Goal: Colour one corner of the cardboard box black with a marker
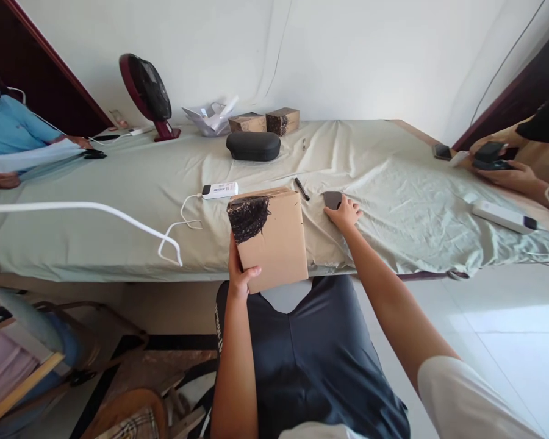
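My left hand (240, 277) holds a brown cardboard box (279, 244) by its lower left side, the thumb across its front face. The box is tilted at the table's front edge, over my lap. Black scribbled marker covers its upper left corner. My right hand (346, 213) is on a dark flat phone (332, 199) lying on the table, thumb at its near edge and fingers over its right side. Part of the phone is hidden under the hand. Between box and phone lies a black marker pen (302, 189).
A white power bank (219, 190) with a cable lies behind the box. Farther back are a black case (253, 146), small cardboard boxes (282, 121), a plastic bag (213, 117) and a fan (149, 91). Other people sit at both ends; a white device (503, 217) lies right.
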Demonstrator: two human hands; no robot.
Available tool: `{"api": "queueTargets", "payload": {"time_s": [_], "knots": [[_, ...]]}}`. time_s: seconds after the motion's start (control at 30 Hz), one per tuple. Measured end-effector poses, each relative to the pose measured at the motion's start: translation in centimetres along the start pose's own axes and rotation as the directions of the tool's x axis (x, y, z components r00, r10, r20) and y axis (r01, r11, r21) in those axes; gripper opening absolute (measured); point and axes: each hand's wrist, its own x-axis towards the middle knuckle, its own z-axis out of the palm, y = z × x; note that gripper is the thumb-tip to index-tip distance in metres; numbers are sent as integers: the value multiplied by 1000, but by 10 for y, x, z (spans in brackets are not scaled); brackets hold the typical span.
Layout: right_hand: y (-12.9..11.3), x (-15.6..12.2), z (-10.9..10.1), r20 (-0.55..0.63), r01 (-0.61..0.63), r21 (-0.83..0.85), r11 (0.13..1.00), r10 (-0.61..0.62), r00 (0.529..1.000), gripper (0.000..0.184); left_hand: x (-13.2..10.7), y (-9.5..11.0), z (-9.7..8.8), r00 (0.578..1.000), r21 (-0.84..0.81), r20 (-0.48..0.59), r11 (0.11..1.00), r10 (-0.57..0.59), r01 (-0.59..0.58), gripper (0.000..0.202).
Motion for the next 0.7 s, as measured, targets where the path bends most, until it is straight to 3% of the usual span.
{"api": "queueTargets", "payload": {"time_s": [0.23, 0.43, 0.7], "knots": [[2, 26, 3, 13, 31, 55, 998, -31, 999, 103, 14, -12, 3, 999, 7, -14, 999, -42, 42, 116], [7, 32, 13, -18, 50, 56, 997, -49, 999, 104, 20, -12, 7, 991, 9, 3, 991, -134, 133, 114], [10, 36, 14, 6, 37, 86, 996, -38, 999, 109, 19, -22, 3, 986, -44, 2, 985, -167, 167, 108]]}}
